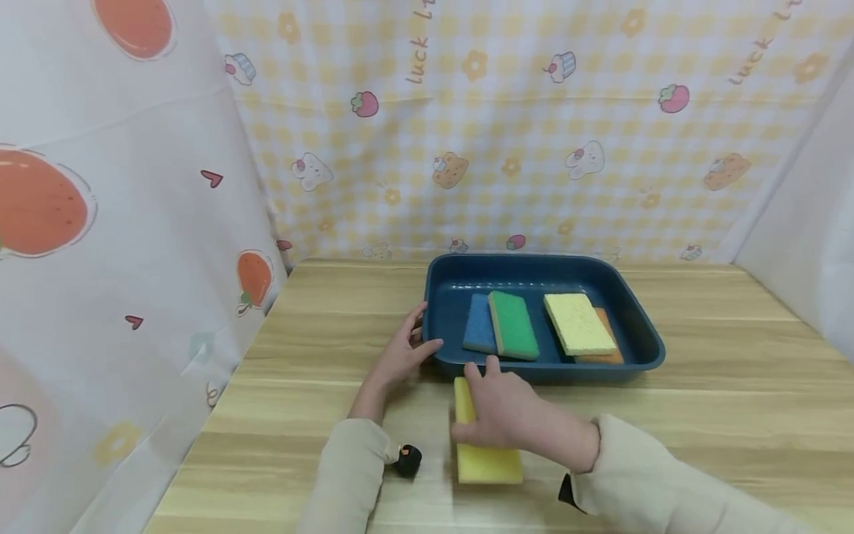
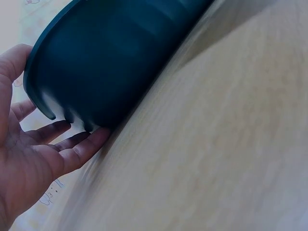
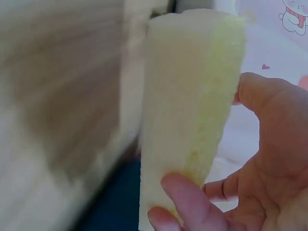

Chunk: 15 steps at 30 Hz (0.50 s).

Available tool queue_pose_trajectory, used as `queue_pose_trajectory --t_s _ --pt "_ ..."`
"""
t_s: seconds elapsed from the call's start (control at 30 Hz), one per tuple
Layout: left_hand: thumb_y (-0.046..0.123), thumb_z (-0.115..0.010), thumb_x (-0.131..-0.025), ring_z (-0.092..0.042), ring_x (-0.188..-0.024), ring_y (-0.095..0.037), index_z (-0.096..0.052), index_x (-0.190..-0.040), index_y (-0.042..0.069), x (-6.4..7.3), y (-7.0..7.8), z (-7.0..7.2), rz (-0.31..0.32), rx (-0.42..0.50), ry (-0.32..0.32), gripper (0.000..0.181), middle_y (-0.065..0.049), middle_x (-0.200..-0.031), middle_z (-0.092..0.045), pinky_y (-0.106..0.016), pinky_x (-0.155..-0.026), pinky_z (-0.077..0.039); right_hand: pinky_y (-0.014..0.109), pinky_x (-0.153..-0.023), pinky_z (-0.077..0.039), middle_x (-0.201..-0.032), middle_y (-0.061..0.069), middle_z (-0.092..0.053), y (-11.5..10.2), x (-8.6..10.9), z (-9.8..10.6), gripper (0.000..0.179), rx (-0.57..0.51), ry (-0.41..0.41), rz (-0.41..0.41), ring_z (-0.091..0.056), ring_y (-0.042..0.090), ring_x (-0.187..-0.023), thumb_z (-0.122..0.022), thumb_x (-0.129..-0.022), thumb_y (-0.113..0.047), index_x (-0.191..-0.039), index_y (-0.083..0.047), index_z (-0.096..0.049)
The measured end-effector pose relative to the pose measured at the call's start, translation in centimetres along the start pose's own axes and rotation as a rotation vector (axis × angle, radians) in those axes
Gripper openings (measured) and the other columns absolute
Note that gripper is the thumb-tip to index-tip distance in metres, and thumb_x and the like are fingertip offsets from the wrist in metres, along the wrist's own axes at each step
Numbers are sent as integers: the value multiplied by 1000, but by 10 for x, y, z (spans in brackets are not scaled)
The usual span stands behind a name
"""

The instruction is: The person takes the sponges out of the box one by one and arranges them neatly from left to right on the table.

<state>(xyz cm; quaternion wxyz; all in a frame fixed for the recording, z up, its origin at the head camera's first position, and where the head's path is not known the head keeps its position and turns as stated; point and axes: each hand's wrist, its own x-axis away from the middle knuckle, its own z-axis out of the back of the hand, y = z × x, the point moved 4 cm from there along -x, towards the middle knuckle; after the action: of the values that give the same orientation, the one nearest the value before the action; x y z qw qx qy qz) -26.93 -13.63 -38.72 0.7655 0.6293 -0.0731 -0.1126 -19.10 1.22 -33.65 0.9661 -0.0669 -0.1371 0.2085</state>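
Note:
My right hand (image 1: 503, 415) holds a yellow scouring sponge (image 1: 487, 467) in front of a dark blue baking pan (image 1: 543, 371). In the right wrist view, the thumb is on one side of this sponge (image 3: 180, 96) and fingertips are on the other. My left hand (image 1: 400, 356) holds the pan's front left corner, its thumb at the rim. The left wrist view shows several fingertips against the pan's outer wall (image 2: 106, 62). Inside the pan, a green sponge (image 1: 514, 326) overlaps a blue one (image 1: 479, 326), and a pale yellow sponge (image 1: 579, 323) partly covers an orange one (image 1: 610, 345).
The pan stands on a light wood-grain table (image 1: 734, 415). Behind it hangs a yellow checked cloth (image 1: 507, 133); a white printed cloth (image 1: 153, 222) borders the left side. A small black object (image 1: 408, 461) is at the left cuff.

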Motion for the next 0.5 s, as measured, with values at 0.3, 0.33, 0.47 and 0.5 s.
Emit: queue_pose_trajectory --t_s 0.3,0.33,0.47,0.5 --pt "12 -56 -88 -34 -124 -41 -17 -144 10 10 17 -2 -6 -11 -23 68 -24 -142 -24 -51 -99 -31 33 -55 -47 -105 23 -46 -7 -8 -30 77 -51 -14 49 -48 22 -61 -65 -67 -49 -122 0 -44" --pt "12 -56 -88 -34 -124 -41 -17 -144 10 10 17 -2 -6 -15 -23 68 -24 -142 -25 -51 -99 -31 33 -55 -47 -104 23 -46 -7 -9 -32 77 -54 -14 54 -48 22 -61 -66 -67 -49 -122 0 -44" --pt "13 -56 -88 -35 -123 -40 -17 -144 10 10 16 -2 4 -19 -16 68 -24 -141 -26 -51 -99 -31 35 -59 -49 -108 25 -46 -6 -12 -39 79 -49 -19 62 -49 23 -62 -66 -67 -50 -123 1 -44" --pt "13 -56 -88 -35 -123 -40 -17 -144 10 10 15 -2 8 -22 -12 68 -23 -141 -26 -51 -99 -31 36 -60 -50 -109 26 -46 -6 -13 -40 79 -47 -20 62 -50 23 -63 -66 -68 -51 -123 1 -44"
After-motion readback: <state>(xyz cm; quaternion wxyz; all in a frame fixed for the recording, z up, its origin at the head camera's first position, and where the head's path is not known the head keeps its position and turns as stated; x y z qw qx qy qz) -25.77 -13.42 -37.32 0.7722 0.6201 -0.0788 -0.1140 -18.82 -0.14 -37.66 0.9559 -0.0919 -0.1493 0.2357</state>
